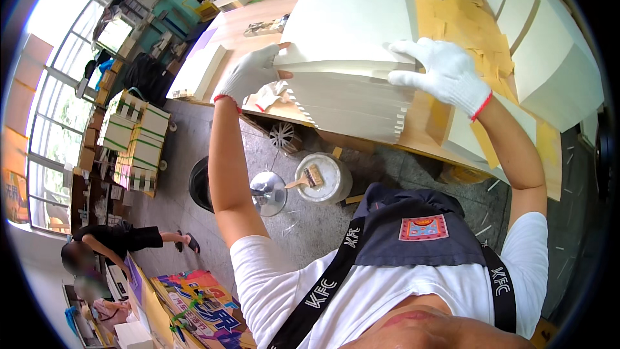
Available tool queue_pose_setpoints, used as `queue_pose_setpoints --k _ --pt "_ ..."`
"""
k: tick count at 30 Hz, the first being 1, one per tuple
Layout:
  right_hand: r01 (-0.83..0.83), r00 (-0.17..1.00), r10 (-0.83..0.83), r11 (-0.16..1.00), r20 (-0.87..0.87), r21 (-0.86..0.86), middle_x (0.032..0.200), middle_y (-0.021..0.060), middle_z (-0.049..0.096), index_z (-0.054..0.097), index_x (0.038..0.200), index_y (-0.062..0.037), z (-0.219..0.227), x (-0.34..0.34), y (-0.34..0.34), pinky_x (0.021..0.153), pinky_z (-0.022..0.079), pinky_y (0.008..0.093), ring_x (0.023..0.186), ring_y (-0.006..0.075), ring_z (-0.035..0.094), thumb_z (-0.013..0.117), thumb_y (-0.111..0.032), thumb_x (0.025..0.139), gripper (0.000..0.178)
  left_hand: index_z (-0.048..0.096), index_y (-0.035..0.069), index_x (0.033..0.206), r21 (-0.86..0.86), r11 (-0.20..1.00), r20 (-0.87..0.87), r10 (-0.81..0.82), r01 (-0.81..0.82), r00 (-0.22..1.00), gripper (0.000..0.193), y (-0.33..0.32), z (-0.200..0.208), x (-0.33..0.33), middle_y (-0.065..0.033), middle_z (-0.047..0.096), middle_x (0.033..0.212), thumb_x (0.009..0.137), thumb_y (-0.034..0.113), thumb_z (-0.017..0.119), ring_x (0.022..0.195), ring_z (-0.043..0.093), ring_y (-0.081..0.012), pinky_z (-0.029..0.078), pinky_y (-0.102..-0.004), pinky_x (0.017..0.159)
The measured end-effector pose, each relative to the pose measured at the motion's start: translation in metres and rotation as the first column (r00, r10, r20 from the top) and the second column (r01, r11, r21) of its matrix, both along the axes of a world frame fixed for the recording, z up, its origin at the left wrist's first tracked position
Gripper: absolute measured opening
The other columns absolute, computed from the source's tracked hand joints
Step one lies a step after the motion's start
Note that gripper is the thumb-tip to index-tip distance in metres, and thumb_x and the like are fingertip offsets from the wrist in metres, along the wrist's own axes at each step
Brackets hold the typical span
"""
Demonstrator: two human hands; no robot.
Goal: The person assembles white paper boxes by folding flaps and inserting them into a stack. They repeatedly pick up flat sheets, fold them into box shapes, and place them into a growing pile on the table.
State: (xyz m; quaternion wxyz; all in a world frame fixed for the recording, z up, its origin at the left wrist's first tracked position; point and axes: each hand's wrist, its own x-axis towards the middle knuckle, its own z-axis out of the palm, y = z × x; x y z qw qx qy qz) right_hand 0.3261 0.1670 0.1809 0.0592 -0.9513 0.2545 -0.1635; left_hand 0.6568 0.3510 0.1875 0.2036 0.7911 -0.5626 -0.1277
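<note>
A: What's at nine o'clock?
B: A trolley [155,184] of strapped white bundles [139,139]; the green straps presumably keep the sheets from sliding. Then, toward ten, a low white pile [200,68] lies on the surface [234,37].
A: And the left hand [255,68]?
B: At eleven, gloved, thumb and forefinger parted, bare tips at the left edge of the big white stack [349,16]. How firmly they press, I can't tell.
A: Why is that brush [312,177] across the bucket [336,184], near the dial's centre?
B: Perhaps to keep its bristles off the floor.
A: Where's the big stack itself?
B: Twelve, at the surface's near edge, probably for easy reach from both sides. Stepped notches show down the sides of its near face.
A: The right hand [442,71]?
B: At one, gloved, fingers spread over the stack's near right corner, not closed around it. The hands are well apart, likely to steady both sides.
A: Farther right?
B: Yellow sheets [455,26] at one, then tall white stacks [555,52] at two, maybe kept aside for elbow room.
</note>
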Motion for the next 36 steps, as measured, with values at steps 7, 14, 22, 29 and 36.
queue_pose_setpoints --k 7,14,22,29,36 --pt "-0.072 0.991 0.072 0.997 0.115 -0.008 0.103 0.013 0.068 0.065 0.132 -0.0242 -0.013 -0.002 0.014 0.082 0.054 0.0418 0.096 0.0314 0.067 0.075 -0.047 0.083 0.055 0.064 0.0 0.11 -0.084 0.996 -0.044 0.006 -0.01 0.999 0.041 -0.002 -0.014 0.015 0.0029 0.051 0.074 0.08 0.018 0.085 0.07 0.047 -0.0089 0.041 -0.0263 0.063" --pt "-0.101 0.97 0.092 0.994 0.227 0.031 0.103 0.009 0.068 0.067 0.129 -0.0215 -0.027 -0.007 0.024 0.082 0.053 0.0397 0.091 0.0278 0.066 0.071 -0.031 0.09 0.041 0.065 -0.004 0.123 -0.093 0.995 -0.162 -0.035 0.02 0.986 0.035 -0.003 -0.022 0.031 -0.0089 0.076 0.096 0.089 -0.002 0.061 0.091 0.074 -0.0124 0.052 -0.0244 0.071" --pt "-0.136 0.946 0.099 0.986 0.308 0.1 0.105 0.0082 0.067 0.068 0.129 -0.0191 -0.037 -0.01 0.025 0.082 0.051 0.0374 0.091 0.0259 0.065 0.068 -0.025 0.093 0.037 0.07 0.001 0.115 -0.042 0.997 0.189 -0.057 0.066 0.98 0.028 -0.002 -0.024 0.029 0.0004 0.073 0.088 0.087 -0.001 0.063 0.07 0.061 -0.0082 0.048 -0.0244 0.064" --pt "-0.173 0.93 0.126 0.979 0.346 0.108 0.102 0.0076 0.067 0.069 0.128 -0.0177 -0.043 -0.007 0.025 0.082 0.05 0.0368 0.089 0.0248 0.065 0.069 -0.023 0.093 0.036 0.07 0.001 0.115 -0.171 0.975 0.07 -0.131 0.141 0.989 0.03 0.0 -0.04 0.049 -0.0037 0.071 0.086 0.086 0.002 0.068 0.068 0.058 -0.0101 0.049 -0.027 0.065" --pt "-0.193 0.908 0.171 0.981 0.382 0.019 0.095 0.0063 0.063 0.069 0.128 -0.0199 -0.045 -0.007 0.025 0.078 0.051 0.0363 0.082 0.024 0.063 0.07 -0.022 0.091 0.037 0.068 -0.002 0.1 -0.205 0.968 0.103 -0.127 0.146 0.987 0.021 0.001 -0.035 0.042 -0.0098 0.073 0.088 0.085 0.009 0.075 0.069 0.06 -0.0132 0.05 -0.03 0.067"
